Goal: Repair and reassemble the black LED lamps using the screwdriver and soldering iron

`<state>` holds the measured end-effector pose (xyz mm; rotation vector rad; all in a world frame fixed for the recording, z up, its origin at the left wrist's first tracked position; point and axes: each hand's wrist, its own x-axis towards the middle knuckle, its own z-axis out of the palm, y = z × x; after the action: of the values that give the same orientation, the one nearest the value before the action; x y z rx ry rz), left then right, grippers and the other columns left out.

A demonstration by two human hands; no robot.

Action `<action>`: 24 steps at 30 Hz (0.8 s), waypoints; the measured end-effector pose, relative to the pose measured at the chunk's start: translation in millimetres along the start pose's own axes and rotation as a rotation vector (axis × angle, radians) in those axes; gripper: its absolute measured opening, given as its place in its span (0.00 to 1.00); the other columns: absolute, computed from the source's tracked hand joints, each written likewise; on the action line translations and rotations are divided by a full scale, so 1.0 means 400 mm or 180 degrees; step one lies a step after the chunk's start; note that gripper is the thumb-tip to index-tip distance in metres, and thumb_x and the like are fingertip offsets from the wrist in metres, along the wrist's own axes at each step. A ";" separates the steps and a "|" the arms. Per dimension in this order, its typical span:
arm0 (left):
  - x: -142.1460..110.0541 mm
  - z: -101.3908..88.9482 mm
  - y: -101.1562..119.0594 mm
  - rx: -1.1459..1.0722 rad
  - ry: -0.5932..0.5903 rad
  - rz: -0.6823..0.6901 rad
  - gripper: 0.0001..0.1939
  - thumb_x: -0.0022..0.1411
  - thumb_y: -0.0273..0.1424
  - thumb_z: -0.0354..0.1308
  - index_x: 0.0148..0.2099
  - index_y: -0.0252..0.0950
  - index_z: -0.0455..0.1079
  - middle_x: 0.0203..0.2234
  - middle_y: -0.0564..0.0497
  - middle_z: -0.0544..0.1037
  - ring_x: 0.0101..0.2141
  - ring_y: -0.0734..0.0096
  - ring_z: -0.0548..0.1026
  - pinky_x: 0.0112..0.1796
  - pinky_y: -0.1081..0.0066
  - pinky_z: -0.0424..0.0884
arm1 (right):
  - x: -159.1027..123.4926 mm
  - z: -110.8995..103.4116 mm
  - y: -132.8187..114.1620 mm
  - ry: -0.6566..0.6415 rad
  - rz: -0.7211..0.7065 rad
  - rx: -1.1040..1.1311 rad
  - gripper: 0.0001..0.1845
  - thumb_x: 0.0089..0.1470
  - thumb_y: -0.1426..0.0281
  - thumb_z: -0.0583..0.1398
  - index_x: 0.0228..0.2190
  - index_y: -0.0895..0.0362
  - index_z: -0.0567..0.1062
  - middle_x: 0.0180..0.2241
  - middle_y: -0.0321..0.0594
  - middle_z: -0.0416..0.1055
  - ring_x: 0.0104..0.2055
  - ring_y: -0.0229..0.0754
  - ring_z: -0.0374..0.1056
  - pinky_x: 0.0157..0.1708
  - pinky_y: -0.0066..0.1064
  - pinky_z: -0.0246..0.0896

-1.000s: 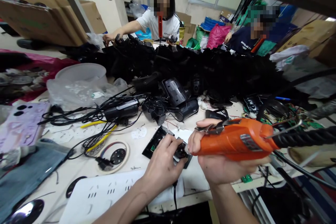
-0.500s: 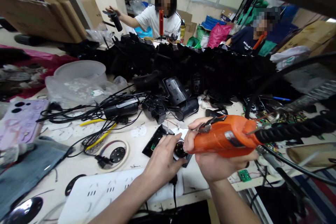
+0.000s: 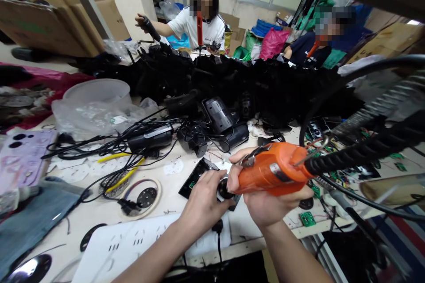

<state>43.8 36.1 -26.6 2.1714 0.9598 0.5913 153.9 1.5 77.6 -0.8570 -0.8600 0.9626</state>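
My right hand point(image 3: 265, 203) is wrapped round an orange electric screwdriver point(image 3: 270, 170), which lies nearly level and points left. Its tip is hidden behind my fingers. My left hand point(image 3: 206, 196) is closed on a black plastic housing point(image 3: 192, 182) lying on the table, thumb and fingers on either side of a round dark part point(image 3: 226, 188). The screwdriver's front end is close to that round part; whether the two touch, I cannot tell. A small green board shows inside the housing's left side.
A white power strip point(image 3: 152, 245) lies in front of my left forearm. Tangled black cables point(image 3: 109, 141), a tape roll point(image 3: 157, 199) and a plastic tub point(image 3: 96, 90) are leftward. Black parts point(image 3: 212, 75) pile up behind; circuit boards point(image 3: 307, 219) lie rightward. Two people sit across.
The screwdriver and my right hand have shifted slightly left, closer to my left hand. The whole view has also moved a little. Both hands keep their hold.
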 end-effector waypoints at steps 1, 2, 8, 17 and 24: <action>0.000 0.000 0.000 -0.0006 -0.0010 0.0001 0.15 0.49 0.26 0.65 0.41 0.39 0.69 0.34 0.49 0.73 0.40 0.57 0.72 0.40 0.60 0.71 | 0.001 0.002 0.000 0.0015 -0.0023 -0.0040 0.34 0.36 0.36 0.59 0.28 0.52 0.79 0.12 0.37 0.66 0.13 0.46 0.61 0.15 0.39 0.57; 0.001 0.000 -0.001 -0.0006 -0.0007 0.0004 0.14 0.49 0.26 0.65 0.40 0.39 0.69 0.34 0.50 0.73 0.40 0.57 0.72 0.40 0.60 0.71 | 0.001 0.004 0.000 0.0013 -0.0042 -0.0077 0.34 0.37 0.35 0.58 0.28 0.52 0.79 0.12 0.37 0.66 0.12 0.45 0.59 0.14 0.38 0.54; 0.001 0.000 0.000 -0.0001 0.0022 -0.0018 0.13 0.48 0.27 0.66 0.37 0.38 0.68 0.34 0.49 0.74 0.38 0.57 0.72 0.38 0.61 0.71 | -0.017 -0.025 0.015 -0.0029 -0.0135 -0.0046 0.35 0.43 0.35 0.54 0.33 0.53 0.78 0.15 0.36 0.62 0.16 0.45 0.59 0.16 0.37 0.55; -0.001 0.001 0.004 0.0007 0.0042 0.0114 0.09 0.50 0.25 0.61 0.36 0.38 0.68 0.38 0.47 0.76 0.41 0.55 0.73 0.43 0.55 0.71 | -0.047 -0.051 0.031 0.0005 -0.0337 -0.0005 0.36 0.36 0.36 0.60 0.32 0.55 0.75 0.25 0.42 0.70 0.20 0.45 0.63 0.19 0.38 0.60; 0.000 -0.003 0.006 0.0026 0.0057 0.0076 0.12 0.50 0.26 0.63 0.39 0.39 0.70 0.36 0.49 0.75 0.40 0.57 0.73 0.41 0.59 0.71 | -0.034 -0.048 0.027 -0.0288 -0.0219 0.0023 0.39 0.41 0.37 0.58 0.37 0.58 0.77 0.20 0.40 0.68 0.19 0.45 0.62 0.18 0.37 0.58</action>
<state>44.4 35.4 -24.0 2.1910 0.9483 0.6204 163.4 -11.9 57.4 -0.7774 -0.9570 0.9492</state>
